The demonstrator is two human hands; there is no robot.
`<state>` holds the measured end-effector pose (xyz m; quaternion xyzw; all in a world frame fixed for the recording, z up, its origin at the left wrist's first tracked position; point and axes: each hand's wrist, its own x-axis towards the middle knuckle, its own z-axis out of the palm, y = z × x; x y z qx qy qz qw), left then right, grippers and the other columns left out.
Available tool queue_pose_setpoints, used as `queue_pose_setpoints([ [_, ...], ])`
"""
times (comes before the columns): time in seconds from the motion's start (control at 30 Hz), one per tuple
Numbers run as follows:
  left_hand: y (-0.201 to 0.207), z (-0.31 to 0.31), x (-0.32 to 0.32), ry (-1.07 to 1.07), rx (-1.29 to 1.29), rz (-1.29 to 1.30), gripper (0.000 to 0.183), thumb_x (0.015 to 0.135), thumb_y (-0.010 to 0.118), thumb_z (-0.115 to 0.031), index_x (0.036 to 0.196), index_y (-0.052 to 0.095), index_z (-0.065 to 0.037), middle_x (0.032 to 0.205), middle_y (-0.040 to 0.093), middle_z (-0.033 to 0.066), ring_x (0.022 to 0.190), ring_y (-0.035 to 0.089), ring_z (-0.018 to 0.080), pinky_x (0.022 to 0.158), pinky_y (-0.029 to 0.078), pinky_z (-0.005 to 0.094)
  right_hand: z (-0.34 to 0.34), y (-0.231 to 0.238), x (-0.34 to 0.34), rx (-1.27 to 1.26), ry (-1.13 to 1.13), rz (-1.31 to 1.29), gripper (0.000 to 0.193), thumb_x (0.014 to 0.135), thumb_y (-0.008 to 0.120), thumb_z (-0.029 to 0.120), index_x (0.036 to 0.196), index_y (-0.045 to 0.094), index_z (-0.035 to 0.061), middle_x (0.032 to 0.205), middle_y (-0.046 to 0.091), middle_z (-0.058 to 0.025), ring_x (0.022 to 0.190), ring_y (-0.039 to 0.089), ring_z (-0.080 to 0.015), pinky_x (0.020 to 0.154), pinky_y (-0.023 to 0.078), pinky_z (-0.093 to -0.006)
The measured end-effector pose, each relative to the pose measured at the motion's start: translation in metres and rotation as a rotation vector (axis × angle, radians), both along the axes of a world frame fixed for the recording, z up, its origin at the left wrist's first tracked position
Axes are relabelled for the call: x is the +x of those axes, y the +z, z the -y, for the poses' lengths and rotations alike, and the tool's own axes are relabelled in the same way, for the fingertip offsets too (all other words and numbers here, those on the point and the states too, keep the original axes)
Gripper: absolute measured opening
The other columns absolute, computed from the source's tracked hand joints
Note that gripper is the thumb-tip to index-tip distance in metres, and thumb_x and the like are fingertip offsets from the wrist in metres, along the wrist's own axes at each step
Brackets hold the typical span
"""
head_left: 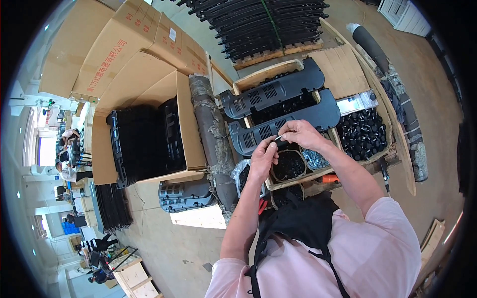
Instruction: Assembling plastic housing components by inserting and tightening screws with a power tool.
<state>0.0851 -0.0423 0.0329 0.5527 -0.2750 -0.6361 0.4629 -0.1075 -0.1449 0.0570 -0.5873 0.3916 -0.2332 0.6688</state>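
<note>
My right hand (pixel 300 134) pinches a small thin silvery piece (pixel 278 137) at its fingertips. Close beside it, my left hand (pixel 264 158) has its thumb and fingers pressed together; whatever they hold is too small to make out. Both hands are over the near edge of a black vented plastic panel (pixel 325 110). Behind it lies a similar panel (pixel 278 91); both rest across a wooden tray. By my wrists are a tub of small black parts (pixel 288 165) and a tub of silvery screws or bolts (pixel 315 158).
Black round-headed parts (pixel 364 133) fill a compartment at the right. An open cardboard box (pixel 197 144) holding black panels stands left, past a wrapped roll (pixel 212 134). Stacked black bars (pixel 263 22) sit on a pallet behind. An orange object (pixel 330 178) lies by the tray's near edge.
</note>
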Motion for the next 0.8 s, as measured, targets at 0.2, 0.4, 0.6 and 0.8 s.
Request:
queue_pose_setpoints([
  [0.2,0.010,0.010,0.008,-0.188,-0.027,0.346,0.039,0.104,0.062,-0.016,0.141,0.058,-0.003,0.089,0.065,0.0021,0.071,0.059,0.0093,0.067,0.053,0.0268,0.003,0.007,0.005,-0.139,0.064,-0.182,0.018,0.094,0.070,0.011,0.107,0.074,-0.0009,0.091,0.076,-0.0109,0.084,0.070,-0.0175,0.081,0.056,-0.0337],
  [0.4,0.027,0.022,0.008,-0.305,-0.083,0.758,0.037,0.101,0.065,-0.018,0.132,0.056,-0.001,0.107,0.071,0.0188,0.092,0.071,0.0302,0.084,0.056,0.0395,0.008,0.011,0.007,-0.286,0.085,-0.290,0.020,0.091,0.071,0.012,0.106,0.075,0.0007,0.097,0.078,-0.0156,0.091,0.075,-0.0278,0.083,0.057,-0.0384],
  [0.6,0.028,0.038,0.017,-0.324,-0.252,0.862,0.033,0.100,0.066,-0.019,0.127,0.058,-0.004,0.119,0.070,0.0233,0.113,0.068,0.0402,0.094,0.053,0.0437,0.021,0.002,0.018,-0.242,0.044,-0.260,0.020,0.089,0.072,0.014,0.105,0.075,0.0021,0.093,0.078,-0.0151,0.088,0.075,-0.0279,0.082,0.057,-0.0383],
  [0.8,0.022,0.069,0.037,-0.238,-0.393,1.061,0.031,0.089,0.078,-0.019,0.117,0.068,-0.011,0.099,0.064,0.0137,0.091,0.065,0.0325,0.082,0.053,0.0428,0.051,-0.023,0.042,-0.400,0.035,-0.291,0.017,0.087,0.075,0.019,0.097,0.074,0.0056,0.091,0.074,-0.0116,0.086,0.072,-0.0290,0.079,0.055,-0.0409],
])
